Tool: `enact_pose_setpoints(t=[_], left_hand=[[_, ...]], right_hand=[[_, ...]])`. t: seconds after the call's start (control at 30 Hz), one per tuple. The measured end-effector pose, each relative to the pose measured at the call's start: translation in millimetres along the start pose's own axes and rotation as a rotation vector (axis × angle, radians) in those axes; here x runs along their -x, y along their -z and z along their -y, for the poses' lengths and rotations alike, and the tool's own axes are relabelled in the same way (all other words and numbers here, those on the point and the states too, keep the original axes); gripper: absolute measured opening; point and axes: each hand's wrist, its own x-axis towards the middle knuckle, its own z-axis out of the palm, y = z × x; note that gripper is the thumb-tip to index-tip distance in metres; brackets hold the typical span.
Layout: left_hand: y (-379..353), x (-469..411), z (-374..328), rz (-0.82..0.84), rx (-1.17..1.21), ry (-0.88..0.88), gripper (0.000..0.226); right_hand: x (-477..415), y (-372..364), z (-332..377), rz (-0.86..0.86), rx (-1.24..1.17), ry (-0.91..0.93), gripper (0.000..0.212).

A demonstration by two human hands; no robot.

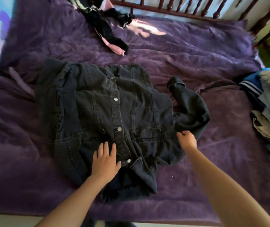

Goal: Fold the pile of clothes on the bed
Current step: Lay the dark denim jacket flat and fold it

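Head view: black denim button-front jacket point(114, 112) lies spread, front up, mid-bed on the purple blanket point(212, 63). Left hand point(105, 161) presses flat near the collar, fingers spread, probably anchoring it. Right hand point(187, 140) curls its fingers round the base of the rumpled right-side sleeve point(191, 108), likely to fold it in.

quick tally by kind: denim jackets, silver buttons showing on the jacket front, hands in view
black denim jacket: 1
silver buttons: 4
hands: 2, left hand and right hand
total: 7
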Motion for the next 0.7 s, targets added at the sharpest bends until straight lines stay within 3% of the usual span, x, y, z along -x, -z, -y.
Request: enact_pose_setpoints(t=[0.2,0.43,0.5,0.57,0.63,0.7], left_hand=[[16,-49,-35,-0.035,-0.011,-0.053,0.070],[11,-72,-46,0.039,-0.025,-0.036,0.070],[13,-77,-46,0.053,-0.022,-0.028,0.070],[15,-79,-48,0.052,-0.013,-0.024,0.069],[18,-80,-52,0.023,0.015,-0.031,0.068],[19,-77,-57,-0.003,0.029,-0.047,0.068]], right_hand=[[-76,26,-23,-0.115,-0.388,-0.405,0.058],[-103,29,-37,-0.060,-0.952,-0.520,0.082],[-100,35,-27,0.056,-0.997,-0.516,0.062],[-93,46,-21,0.065,-1.037,-0.443,0.036],[-80,62,-27,-0.066,-1.175,-0.358,0.015],[-61,72,-47,-0.231,-1.333,-0.274,0.012]])
